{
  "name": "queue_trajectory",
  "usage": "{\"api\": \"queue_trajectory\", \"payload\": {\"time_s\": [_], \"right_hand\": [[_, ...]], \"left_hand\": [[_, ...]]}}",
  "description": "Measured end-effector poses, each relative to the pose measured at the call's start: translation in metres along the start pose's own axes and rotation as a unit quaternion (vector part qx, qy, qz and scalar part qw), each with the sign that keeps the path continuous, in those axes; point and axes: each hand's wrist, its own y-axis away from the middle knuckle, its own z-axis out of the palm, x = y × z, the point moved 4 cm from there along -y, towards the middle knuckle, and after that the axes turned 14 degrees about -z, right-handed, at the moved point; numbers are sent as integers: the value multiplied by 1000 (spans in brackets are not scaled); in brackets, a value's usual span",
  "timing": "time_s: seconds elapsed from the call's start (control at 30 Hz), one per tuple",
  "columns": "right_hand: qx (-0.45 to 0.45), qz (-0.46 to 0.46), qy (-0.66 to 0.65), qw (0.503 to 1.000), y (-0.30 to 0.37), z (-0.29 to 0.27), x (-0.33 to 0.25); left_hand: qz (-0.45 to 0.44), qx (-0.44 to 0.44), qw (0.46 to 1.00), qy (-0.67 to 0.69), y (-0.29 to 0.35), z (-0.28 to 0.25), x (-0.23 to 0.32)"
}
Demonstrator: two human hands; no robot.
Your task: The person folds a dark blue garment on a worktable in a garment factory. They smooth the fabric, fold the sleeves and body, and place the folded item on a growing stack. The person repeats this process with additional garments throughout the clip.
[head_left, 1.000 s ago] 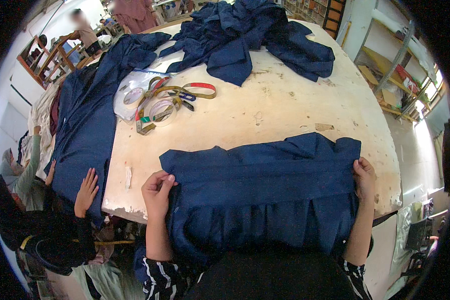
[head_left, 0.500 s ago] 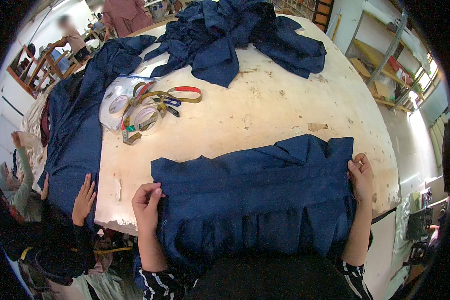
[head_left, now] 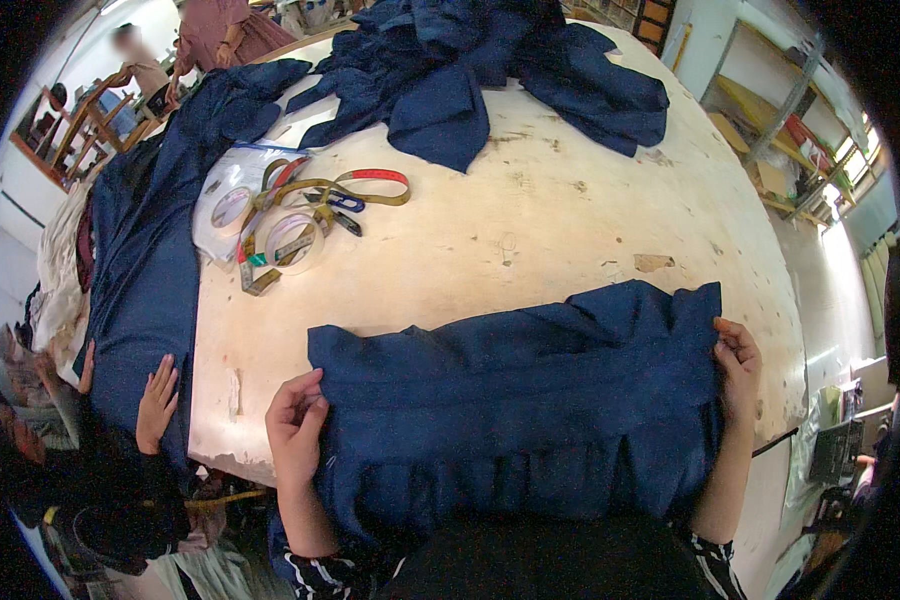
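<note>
A dark navy cloth [head_left: 530, 380] stretches sideways between my hands over the table's near edge, its lower part hanging in gathered folds towards me. At its left edge, my left hand [head_left: 298, 425] is closed, thumb and fingers pinching the fabric. My right hand [head_left: 738, 365] pinches the opposite edge, fingers curled against the cloth. The upper edge is uneven, with a raised fold towards the right. Beyond it on the pale wooden table [head_left: 450, 250] lie a tape measure [head_left: 375, 187], clear tape rolls [head_left: 294, 243] and a small dark blue-handled tool [head_left: 346, 203].
A heap of navy cloth [head_left: 435, 110] covers the far side. More navy fabric [head_left: 145, 260] runs along the left edge, where a co-worker's hand [head_left: 156, 400] lies flat. Another person [head_left: 210, 35] stands at the far left. Metal shelves [head_left: 770, 110] stand at the right.
The cloth and both my hands sit slightly lower and farther right in the picture; my grip looks the same. At left, a co-worker's raised arm has come down. The far person has shifted left.
</note>
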Motion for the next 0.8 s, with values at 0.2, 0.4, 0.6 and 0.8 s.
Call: {"api": "queue_trajectory", "payload": {"time_s": [0.2,0.4,0.6,0.8], "right_hand": [[-13,-33,32,999,-2,-14,15],[-32,-67,104,992,-4,-24,24],[-159,-300,2,941,-7,27,-129],[3,-201,336,920,-78,77,-121]], "left_hand": [[10,-16,1000,14,-2,1,-1],[115,13,978,-175,4,10,14],[208,-278,937,-13,23,-6,66],[69,1,990,-123,-15,29,86]]}}
